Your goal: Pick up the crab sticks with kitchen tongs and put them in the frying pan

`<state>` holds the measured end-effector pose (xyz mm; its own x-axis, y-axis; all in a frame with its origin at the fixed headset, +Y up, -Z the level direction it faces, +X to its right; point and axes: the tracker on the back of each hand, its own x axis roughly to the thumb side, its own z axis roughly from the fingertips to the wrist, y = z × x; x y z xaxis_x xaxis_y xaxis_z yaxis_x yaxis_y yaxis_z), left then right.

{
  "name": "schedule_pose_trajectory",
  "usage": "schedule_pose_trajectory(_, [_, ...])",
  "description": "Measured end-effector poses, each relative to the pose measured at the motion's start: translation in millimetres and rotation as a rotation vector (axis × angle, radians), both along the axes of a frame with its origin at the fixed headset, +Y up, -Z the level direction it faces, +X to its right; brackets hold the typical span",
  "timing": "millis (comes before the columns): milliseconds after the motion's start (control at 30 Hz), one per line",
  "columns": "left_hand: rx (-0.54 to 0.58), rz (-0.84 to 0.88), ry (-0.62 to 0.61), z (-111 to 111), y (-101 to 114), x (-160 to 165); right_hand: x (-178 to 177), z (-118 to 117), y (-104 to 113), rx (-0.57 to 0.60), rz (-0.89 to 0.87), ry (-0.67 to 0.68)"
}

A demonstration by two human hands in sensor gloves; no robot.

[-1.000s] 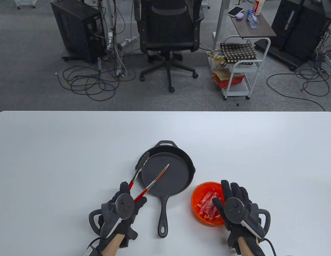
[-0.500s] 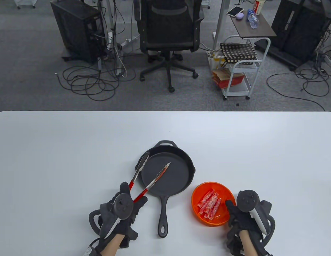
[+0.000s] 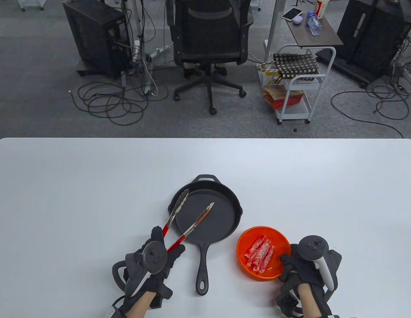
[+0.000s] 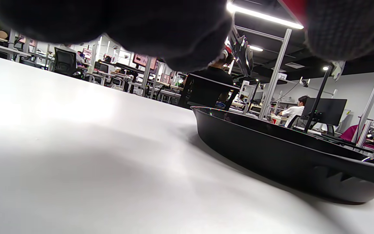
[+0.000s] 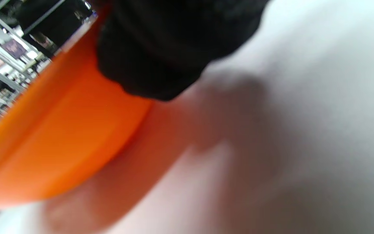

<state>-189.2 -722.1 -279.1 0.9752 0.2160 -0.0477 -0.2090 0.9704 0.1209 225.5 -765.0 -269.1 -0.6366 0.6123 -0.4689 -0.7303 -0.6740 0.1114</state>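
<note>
My left hand [image 3: 155, 256] grips the red handles of the metal tongs [image 3: 187, 215], whose spread tips hang over the left side of the black frying pan [image 3: 222, 215]. The pan holds nothing. Several red and white crab sticks [image 3: 259, 254] lie in the orange bowl [image 3: 258, 233] to the pan's right. My right hand [image 3: 303, 265] holds the bowl's right rim, fingers curled against its wall; the right wrist view shows a gloved finger [image 5: 161, 48] pressed on the orange bowl [image 5: 60, 130]. In the left wrist view the frying pan [image 4: 281, 152] sits close by on the table.
The pan's long handle [image 3: 202, 268] points toward me between my hands. The white table [image 3: 92, 185] stretches wide around the pan and bowl. Beyond its far edge stand an office chair [image 3: 208, 43], a white cart [image 3: 301, 86] and cables on the floor.
My right hand drew back from over the bowl and settled on its right rim, uncovering the crab sticks. The bowl slid slightly left. The tongs shifted a little to the right.
</note>
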Motion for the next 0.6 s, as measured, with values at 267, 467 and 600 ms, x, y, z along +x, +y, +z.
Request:
schedule_pose_trajectory(267, [0.014, 0.022, -0.004, 0, 1, 0, -5, 4, 7, 0.086, -0.150, 0.004])
schedule_pose_trajectory(467, [0.031, 0.049, -0.007, 2, 4, 1, -7, 10, 15, 0.221, -0.291, -0.049])
schedule_pose_trajectory(600, [0.051, 0.076, -0.022, 6, 8, 3, -9, 14, 20, 0.277, -0.333, -0.058])
